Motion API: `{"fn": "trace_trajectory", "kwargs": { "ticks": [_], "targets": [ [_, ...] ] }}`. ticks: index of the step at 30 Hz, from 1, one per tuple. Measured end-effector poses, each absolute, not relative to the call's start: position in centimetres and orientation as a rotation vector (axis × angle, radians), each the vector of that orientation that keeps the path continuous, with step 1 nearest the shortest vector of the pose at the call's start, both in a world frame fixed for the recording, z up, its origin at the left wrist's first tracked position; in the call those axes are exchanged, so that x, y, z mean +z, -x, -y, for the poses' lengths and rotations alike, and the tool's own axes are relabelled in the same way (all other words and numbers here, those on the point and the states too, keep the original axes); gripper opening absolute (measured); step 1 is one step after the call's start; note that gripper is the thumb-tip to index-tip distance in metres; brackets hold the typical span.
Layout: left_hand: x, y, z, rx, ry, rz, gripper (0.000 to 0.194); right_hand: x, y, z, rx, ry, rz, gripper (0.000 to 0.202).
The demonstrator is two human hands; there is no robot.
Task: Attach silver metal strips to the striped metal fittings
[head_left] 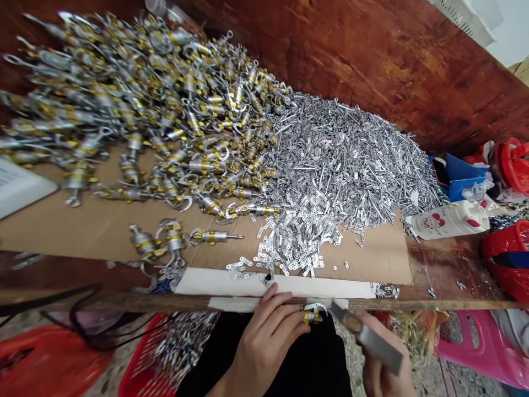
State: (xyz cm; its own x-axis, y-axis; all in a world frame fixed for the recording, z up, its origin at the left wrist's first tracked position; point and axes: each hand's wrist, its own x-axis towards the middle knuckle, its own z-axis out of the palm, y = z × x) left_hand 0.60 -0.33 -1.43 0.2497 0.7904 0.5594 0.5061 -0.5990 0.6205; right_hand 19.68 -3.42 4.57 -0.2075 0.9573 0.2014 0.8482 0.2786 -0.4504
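Yellow-banded metal part (313,316), lower centre | left hand (270,333) pinched on it | right hand (394,383) wrapped round hammer (376,343) | step: apparently hammering | next likely needs: steady aim

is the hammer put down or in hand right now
In hand: the right hand is closed behind the metal head of the hammer.
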Motion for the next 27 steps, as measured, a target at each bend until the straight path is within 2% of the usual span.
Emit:
{"fn": "trace_trajectory", "kwargs": {
  "ticks": [7,10,12,16,19,22,25,27],
  "targets": [
    [-1.4,-0.5,0.4,1.256,-2.213,-1.207,0.011,3.8,-18.8,3.0,0.304,1.530,2.278,0.032],
    [-1.4,-0.5,0.2,1.258,-2.247,-1.201,0.012,3.3,-19.4,2.8,0.321,1.668,2.295,0.032],
    [-1.3,-0.4,0.1,1.263,-2.277,-1.187,0.011,2.6,-20.9,1.9,0.190,1.875,2.165,0.035],
    [-1.0,-0.5,0.0,1.291,-2.276,-1.158,0.012,0.7,-26.3,-1.9,-0.352,2.232,1.781,0.046],
    [-0.7,-0.3,0.4,1.302,-2.253,-1.134,0.015,-0.6,-29.2,-4.7,-0.536,2.274,1.794,0.050],
    [-0.4,0.1,0.7,1.317,-2.234,-1.092,0.016,-0.7,-28.4,-5.6,-0.622,2.229,1.731,0.047],
    [-0.1,0.6,0.8,1.308,-2.219,-1.077,0.016,0.4,-24.0,-4.6,-0.454,2.030,1.754,0.034],
    [0.0,0.8,0.8,1.306,-2.197,-1.086,0.017,1.1,-20.3,-3.5,-0.083,1.828,1.967,0.022]
  ]
}}
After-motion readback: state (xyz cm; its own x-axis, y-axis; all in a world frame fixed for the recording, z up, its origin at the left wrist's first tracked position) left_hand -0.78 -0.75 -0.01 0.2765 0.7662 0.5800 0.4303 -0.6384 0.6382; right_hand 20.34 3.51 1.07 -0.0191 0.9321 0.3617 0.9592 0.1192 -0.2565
